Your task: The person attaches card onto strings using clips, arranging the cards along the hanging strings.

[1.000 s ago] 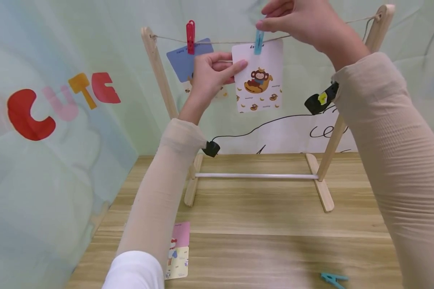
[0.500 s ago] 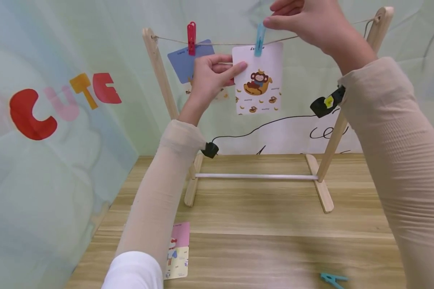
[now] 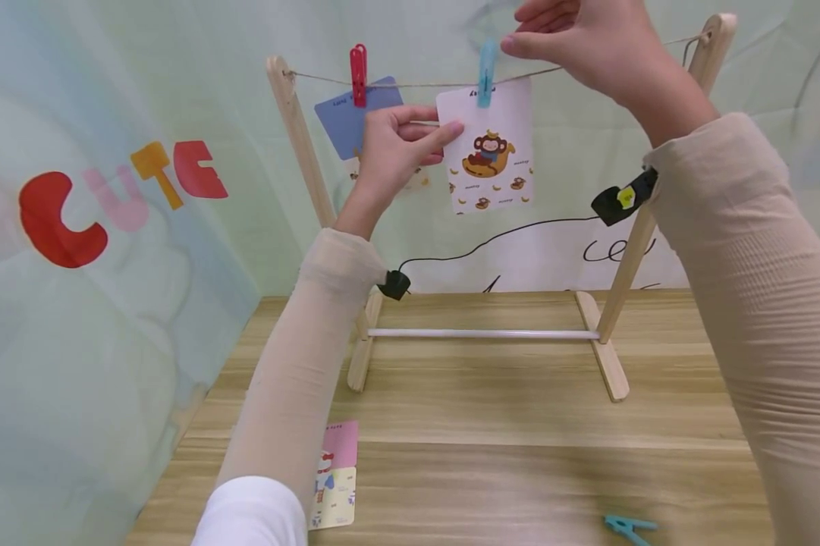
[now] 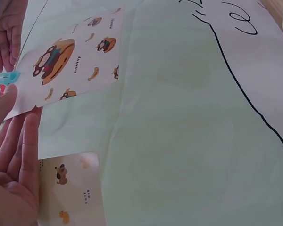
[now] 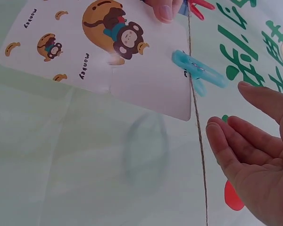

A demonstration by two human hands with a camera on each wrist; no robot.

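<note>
A white card with a monkey on a banana [image 3: 488, 163] hangs from the twine [image 3: 416, 85], clipped at its top edge by a light blue clothespin [image 3: 486, 74]. My left hand [image 3: 397, 148] pinches the card's left edge, thumb on the front and fingers behind. In the right wrist view, a gap shows between my right hand [image 5: 259, 146] and the clothespin's handle end; its fingers are loosely bent around nothing. Further left, a red clothespin [image 3: 359, 76] holds a blue-topped card [image 3: 344, 125], partly hidden behind my left hand.
The twine runs between two wooden posts [image 3: 300, 144] joined below by a white rod [image 3: 485, 334]. On the wooden table [image 3: 491, 425] lie a pink and yellow card [image 3: 341, 474], partly covered by my left arm, and a teal clothespin [image 3: 629, 527] near the front.
My right hand has let go of the light blue clothespin and moved slightly right. The clothespin stays on the twine and card. My left hand keeps its pinch on the card.
</note>
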